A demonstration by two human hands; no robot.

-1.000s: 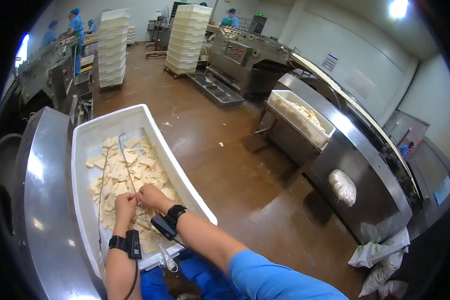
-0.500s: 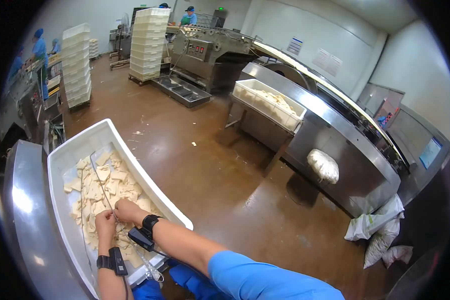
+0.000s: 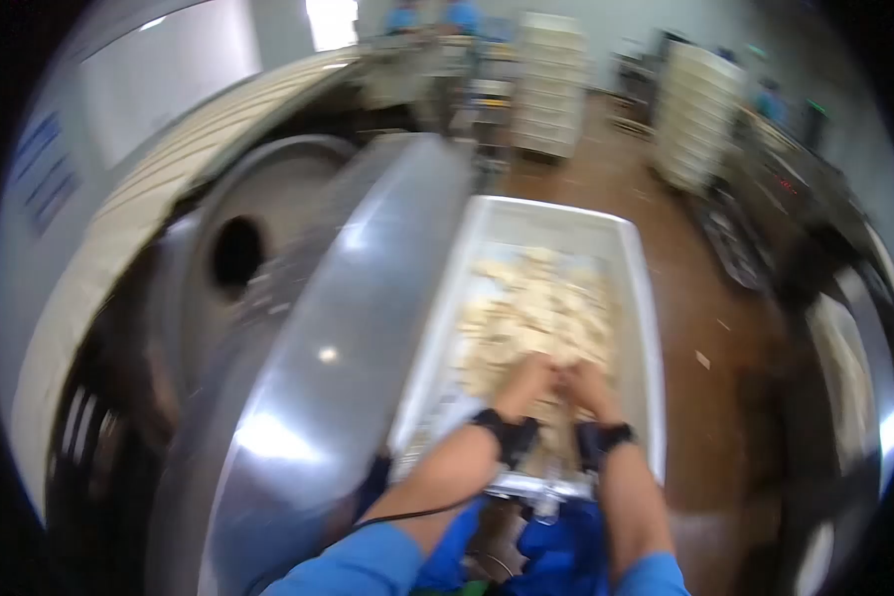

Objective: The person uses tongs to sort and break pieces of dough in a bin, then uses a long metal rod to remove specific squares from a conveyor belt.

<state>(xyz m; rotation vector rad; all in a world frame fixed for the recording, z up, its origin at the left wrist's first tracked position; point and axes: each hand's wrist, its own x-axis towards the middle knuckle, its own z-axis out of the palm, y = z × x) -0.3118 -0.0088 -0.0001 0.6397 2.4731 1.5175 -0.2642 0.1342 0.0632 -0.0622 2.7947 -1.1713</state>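
Wht tub (image 3: 649, 323), pale pcs (image 3: 536, 313) inside, stkd crates (image 3: 548, 89)

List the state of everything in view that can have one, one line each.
White tub: open-topped, partly filled.
Pale pieces: loose, spread in a layer inside the tub.
Left hand: close beside the right, over the pieces; grip too blurred to tell.
Right hand: likewise blurred.
Left wrist strap: fastened.
Right wrist strap: fastened.
Crates: stacked.
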